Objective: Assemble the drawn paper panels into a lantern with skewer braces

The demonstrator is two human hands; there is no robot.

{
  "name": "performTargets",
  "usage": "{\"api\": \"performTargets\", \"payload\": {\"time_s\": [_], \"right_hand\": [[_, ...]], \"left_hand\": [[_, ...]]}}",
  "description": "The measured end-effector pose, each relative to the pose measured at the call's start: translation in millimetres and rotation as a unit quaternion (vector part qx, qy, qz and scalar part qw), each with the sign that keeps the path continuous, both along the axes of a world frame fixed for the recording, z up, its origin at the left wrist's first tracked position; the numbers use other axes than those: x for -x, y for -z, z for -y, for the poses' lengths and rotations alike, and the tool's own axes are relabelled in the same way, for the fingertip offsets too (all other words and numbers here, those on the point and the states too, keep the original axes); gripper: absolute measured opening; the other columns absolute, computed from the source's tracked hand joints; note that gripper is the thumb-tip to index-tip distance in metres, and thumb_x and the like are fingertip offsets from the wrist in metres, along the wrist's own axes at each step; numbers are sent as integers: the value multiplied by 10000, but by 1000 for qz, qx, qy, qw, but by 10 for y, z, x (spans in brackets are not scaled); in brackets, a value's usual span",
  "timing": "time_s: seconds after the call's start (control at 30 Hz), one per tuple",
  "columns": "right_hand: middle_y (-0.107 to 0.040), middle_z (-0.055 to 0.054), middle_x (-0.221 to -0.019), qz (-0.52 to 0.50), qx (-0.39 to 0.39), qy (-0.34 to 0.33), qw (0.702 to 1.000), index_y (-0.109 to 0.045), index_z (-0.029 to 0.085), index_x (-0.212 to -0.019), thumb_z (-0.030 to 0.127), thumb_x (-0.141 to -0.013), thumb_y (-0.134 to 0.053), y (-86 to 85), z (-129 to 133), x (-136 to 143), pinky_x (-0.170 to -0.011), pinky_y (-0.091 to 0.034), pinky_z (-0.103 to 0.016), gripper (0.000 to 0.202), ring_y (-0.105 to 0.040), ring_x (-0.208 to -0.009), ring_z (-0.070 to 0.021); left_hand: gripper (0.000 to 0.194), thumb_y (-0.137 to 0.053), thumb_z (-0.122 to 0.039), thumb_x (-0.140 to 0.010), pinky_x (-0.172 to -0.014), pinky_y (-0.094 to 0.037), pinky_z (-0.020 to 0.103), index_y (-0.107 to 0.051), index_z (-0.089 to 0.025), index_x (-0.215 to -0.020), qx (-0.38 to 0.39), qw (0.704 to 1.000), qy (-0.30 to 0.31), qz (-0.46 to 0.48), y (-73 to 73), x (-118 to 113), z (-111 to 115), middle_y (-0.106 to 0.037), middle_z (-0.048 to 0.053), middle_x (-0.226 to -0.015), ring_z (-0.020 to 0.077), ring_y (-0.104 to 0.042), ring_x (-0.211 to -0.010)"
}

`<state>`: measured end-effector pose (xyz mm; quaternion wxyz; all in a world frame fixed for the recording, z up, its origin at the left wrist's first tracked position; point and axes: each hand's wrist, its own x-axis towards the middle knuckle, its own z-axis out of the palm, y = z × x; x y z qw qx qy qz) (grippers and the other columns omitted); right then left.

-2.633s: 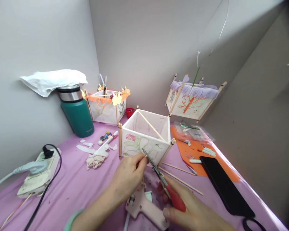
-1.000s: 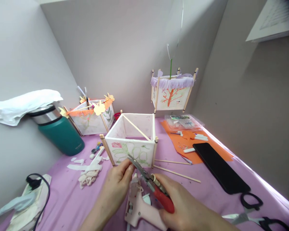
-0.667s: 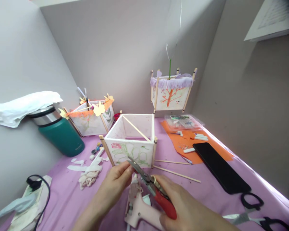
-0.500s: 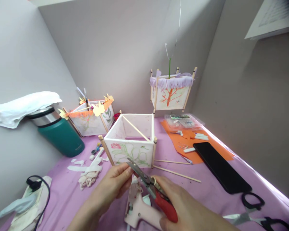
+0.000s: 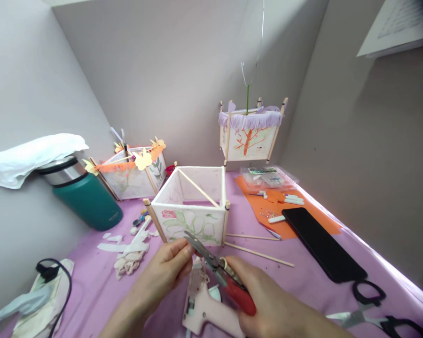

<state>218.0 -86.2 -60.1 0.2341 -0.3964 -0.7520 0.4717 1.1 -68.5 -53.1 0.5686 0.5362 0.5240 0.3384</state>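
Note:
My right hand is wrapped round the red handle of a pair of pruning shears, whose blades point up and left. At their tips my left hand is pinched closed, thumb against forefinger; whatever it holds is too small or hidden to make out. Below both hands lies a pale pink hot glue gun, partly covered by my right hand. Just beyond my fingers stands a square white lantern with wooden corner posts, a flower drawing on its front and a thin stick laid across its top.
Two thin sticks lie right of the lantern, near a black phone and scissors. Behind are an orange sheet, a hanging lantern and another decorated lantern. A teal bottle leans at the left, near cloth scraps.
The red handle and my right hand have shifted slightly left and up. My left hand keeps its pinch at the blade tips. Nothing else visibly moves beyond a slight camera shift.

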Motion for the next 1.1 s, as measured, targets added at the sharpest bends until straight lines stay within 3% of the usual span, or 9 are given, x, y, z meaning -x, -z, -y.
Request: {"api": "performTargets", "payload": {"time_s": [0.27,0.67,0.87,1.1], "right_hand": [[-602,8,-879,13,-10,-11,1000,-524,206,-977,83,-625,-528,-30,-12,-33,-656,-403,-247,373,-529,-747,-150],[-579,-54,-1121,-10,-10,-29,999,-505,223,-1177,79,-603,-556,-189,15,-48,-870,-414,-332,593,-542,-976,-220],[-607,-44,-1031,-13,-10,-29,999,-515,214,-1133,94,-628,-556,-150,15,-49,-792,-434,-301,520,-560,-884,-196],[-625,-14,-896,-3,-6,-11,1000,-541,201,-988,129,-643,-591,22,-18,-60,-662,-406,-254,356,-536,-752,-162]], "left_hand": [[401,-470,-468,-831,-404,-200,201,-454,-169,-564,-69,992,-30,-103,-70,-68,5,-417,-40,-503,63,-311,-425],[423,-551,-514,-791,-358,-88,192,-457,-161,-580,58,994,25,90,0,34,-14,-355,-69,-410,26,-173,-348],[352,-593,-469,-774,-344,-81,181,-516,-148,-652,85,987,28,136,-19,30,-17,-387,-66,-404,21,-173,-338],[404,-576,-509,-779,-354,-92,183,-469,-154,-618,71,993,18,95,-3,22,-24,-372,-73,-415,18,-188,-345]]}}
